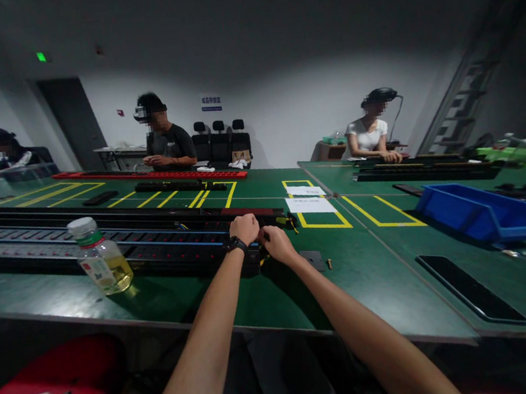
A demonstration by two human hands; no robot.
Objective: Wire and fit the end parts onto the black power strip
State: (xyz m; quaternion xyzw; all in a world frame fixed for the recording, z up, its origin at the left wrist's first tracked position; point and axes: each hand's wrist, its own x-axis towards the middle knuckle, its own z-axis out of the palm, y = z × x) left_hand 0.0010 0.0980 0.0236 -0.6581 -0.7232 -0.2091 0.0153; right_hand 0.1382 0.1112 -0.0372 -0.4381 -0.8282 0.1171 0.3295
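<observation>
Long black slotted rails (173, 251) with red dots and blue edging lie across the green table. At their right end, my left hand (244, 229), with a dark band at its wrist, is closed with the fingers curled out of sight. Right beside it, my right hand (278, 245) is closed in a pinch at the same end, its fingertips nearly touching the left hand. What either hand pinches is hidden. A short yellow wire end shows just under the hands. To their right lie a small dark grey plate (312, 259) and a brass-coloured screw (329, 264).
A bottle of yellow liquid (101, 257) stands front left, near the rails. On the right are a blue bin (480, 210) and a dark phone-like slab (471, 289). White paper sheets (310, 205) lie ahead. Co-workers sit along the far side, one by a red rail (163, 172).
</observation>
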